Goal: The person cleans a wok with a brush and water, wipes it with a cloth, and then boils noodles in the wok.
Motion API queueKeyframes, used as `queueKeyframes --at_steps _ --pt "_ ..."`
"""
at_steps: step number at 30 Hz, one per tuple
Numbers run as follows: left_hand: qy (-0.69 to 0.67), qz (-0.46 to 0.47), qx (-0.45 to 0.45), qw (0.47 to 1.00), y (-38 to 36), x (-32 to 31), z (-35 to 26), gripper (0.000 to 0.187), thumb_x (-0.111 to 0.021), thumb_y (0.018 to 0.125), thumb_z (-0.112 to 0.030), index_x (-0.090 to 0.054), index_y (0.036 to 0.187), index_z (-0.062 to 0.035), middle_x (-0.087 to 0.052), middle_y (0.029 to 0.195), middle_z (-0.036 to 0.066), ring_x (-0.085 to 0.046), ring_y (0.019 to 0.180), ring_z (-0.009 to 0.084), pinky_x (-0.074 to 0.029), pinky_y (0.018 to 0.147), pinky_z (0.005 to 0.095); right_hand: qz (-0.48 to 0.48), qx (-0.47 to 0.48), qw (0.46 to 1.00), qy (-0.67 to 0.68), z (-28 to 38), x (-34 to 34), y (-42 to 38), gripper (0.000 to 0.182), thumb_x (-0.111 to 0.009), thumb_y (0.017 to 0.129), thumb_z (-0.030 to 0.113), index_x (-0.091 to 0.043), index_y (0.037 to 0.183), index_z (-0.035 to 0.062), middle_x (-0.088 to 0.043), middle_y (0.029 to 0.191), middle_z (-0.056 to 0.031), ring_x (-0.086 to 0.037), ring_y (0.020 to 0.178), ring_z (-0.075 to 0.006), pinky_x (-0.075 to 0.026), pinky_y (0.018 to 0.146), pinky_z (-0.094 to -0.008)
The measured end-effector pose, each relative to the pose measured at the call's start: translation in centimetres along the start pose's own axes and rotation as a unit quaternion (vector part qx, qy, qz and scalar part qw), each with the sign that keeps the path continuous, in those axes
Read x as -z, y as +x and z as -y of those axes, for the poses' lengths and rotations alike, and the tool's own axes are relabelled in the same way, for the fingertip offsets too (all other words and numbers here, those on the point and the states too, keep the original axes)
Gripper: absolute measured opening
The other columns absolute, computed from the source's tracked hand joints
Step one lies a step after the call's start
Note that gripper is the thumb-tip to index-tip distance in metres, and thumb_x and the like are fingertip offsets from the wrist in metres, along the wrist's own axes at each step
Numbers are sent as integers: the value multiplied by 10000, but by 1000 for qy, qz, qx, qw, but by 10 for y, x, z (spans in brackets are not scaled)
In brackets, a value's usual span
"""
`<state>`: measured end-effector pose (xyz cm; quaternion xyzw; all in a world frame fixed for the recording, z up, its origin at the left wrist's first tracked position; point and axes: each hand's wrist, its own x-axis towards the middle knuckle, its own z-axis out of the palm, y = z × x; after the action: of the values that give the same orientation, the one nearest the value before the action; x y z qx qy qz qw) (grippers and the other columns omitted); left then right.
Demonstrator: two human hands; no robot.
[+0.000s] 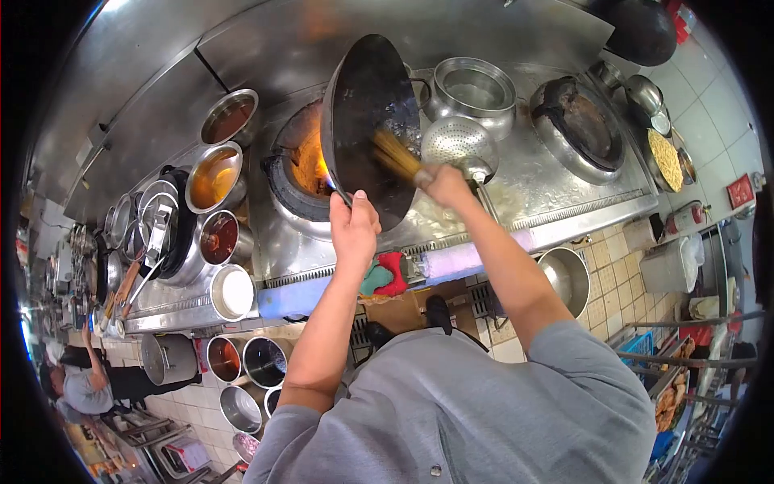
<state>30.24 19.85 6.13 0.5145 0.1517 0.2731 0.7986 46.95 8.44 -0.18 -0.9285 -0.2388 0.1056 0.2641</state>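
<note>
A large black wok is tipped up on its side above the burner, where orange flame shows. My left hand is closed on the wok's near edge. In my right hand is a bamboo wok brush, its bristles blurred and reaching into the wok's hollow. Right beside that hand lies a perforated strainer ladle, its handle passing behind my wrist. Behind the strainer stands a round steel pot holding liquid. The steel stovetop under the strainer is wet.
Another burner sits to the right. Sauce pots and a white container line the left. Folded red and green cloths lie on the front edge. Buckets stand on the floor; a person is at far left.
</note>
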Motion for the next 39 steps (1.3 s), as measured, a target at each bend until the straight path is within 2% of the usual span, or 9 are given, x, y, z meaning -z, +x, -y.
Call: queueKeyframes --at_steps 5,11,18,20,23,27,29,33,39 --pt "15 -15 16 1000 11 9 -11 170 -416 881 -129 -324 737 -125 -271 527 -55 -229 408 41 -200 368 221 73 82 980 167 15 0 -100 424 -586 711 293 -553 1077 81 -550 1022 -215 -521 976 -344 -415 840 -389" --pt "29 26 -1 999 -2 12 -1 128 -419 879 -129 -341 777 -118 -289 537 -58 -250 408 33 -206 359 208 -25 -1 997 71 -10 -23 -16 395 -553 735 284 -544 1072 79 -572 947 -214 -552 882 -356 -453 762 -405" --pt "-29 -17 -9 999 20 46 -10 152 -457 860 -116 -358 744 -122 -293 530 -51 -246 414 35 -199 362 212 114 92 987 65 -17 -22 -103 470 -576 717 368 -542 1104 103 -588 917 -213 -568 881 -339 -435 813 -383" --pt "-43 -30 -20 998 23 68 -4 180 -444 863 -104 -337 720 -125 -270 518 -47 -220 410 42 -170 364 221 45 38 987 -151 -103 -50 -20 450 -590 711 353 -558 1077 93 -595 871 -215 -584 816 -330 -458 755 -388" --pt "-75 -73 2 995 18 86 -12 222 -428 868 -108 -322 674 -123 -220 484 -45 -188 387 56 -171 369 231 -167 19 984 -62 -101 34 0 390 -563 736 322 -547 1060 105 -583 925 -203 -563 864 -339 -446 760 -394" --pt "-134 -142 63 979 -8 119 -5 271 -421 866 -133 -305 621 -136 -191 484 -48 -180 396 65 -195 385 233 -241 -18 962 125 -80 75 -58 449 -558 745 225 -456 1170 120 -545 1031 -217 -519 954 -375 -423 819 -382" --pt "-165 -167 93 968 -30 138 5 290 -415 860 -135 -297 595 -145 -194 490 -48 -174 397 72 -201 389 237 -213 77 965 133 -96 64 -93 512 -554 743 217 -406 1230 162 -540 1033 -228 -517 965 -370 -419 821 -373" --pt "-287 -225 131 922 -58 154 21 295 -395 853 -124 -285 580 -140 -206 498 -41 -178 398 87 -215 398 245 79 -66 993 53 -81 81 -154 498 -566 685 182 -487 1177 176 -552 979 -244 -535 939 -339 -414 823 -368" --pt "-452 -146 84 876 -8 134 60 298 -328 873 -114 -281 579 -129 -230 491 -28 -223 412 98 -278 481 262 137 74 981 -114 -91 -14 -107 391 -532 694 208 -564 1077 137 -588 912 -191 -551 858 -345 -431 797 -369"
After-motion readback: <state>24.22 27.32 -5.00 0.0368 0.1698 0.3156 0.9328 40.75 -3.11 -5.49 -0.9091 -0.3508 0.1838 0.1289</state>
